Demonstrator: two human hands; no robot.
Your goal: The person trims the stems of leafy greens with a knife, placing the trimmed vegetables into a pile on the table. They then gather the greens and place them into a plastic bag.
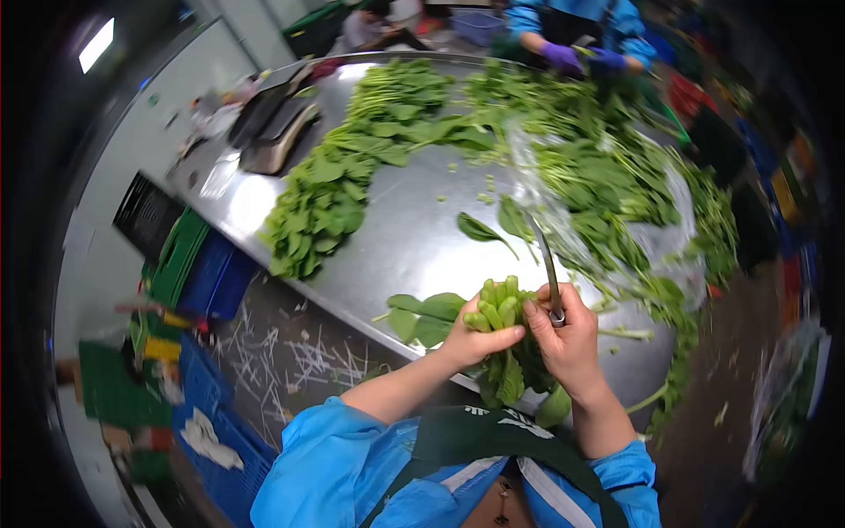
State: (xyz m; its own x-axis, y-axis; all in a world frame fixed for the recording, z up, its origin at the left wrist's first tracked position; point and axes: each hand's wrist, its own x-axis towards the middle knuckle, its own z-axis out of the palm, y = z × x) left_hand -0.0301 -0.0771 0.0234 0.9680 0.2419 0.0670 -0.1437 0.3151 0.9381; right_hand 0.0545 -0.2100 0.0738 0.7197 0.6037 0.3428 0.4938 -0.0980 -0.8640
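My left hand (482,341) is wrapped round a bunch of leafy greens (503,304), its thick pale-green stem ends pointing up and its leaves hanging down toward my apron. In my right hand (566,339) is a curved knife (547,260), sickle-like, its dark blade rising away from me. My right thumb lies right at the side of the bunch, and the knife's handle is mostly hidden in the fist. Left of the bunch, a few loose leaves (431,319) rest on the metal table (414,211). Two single leaves (480,229) lie farther up it.
A long row of greens (321,198) lines the table's left side. A larger heap (607,176) with clear plastic covers the right. Across the table a person with purple gloves (563,60) handles greens. A dark scale-like device (280,123) stands far left; blue crates (224,458) stand on the floor.
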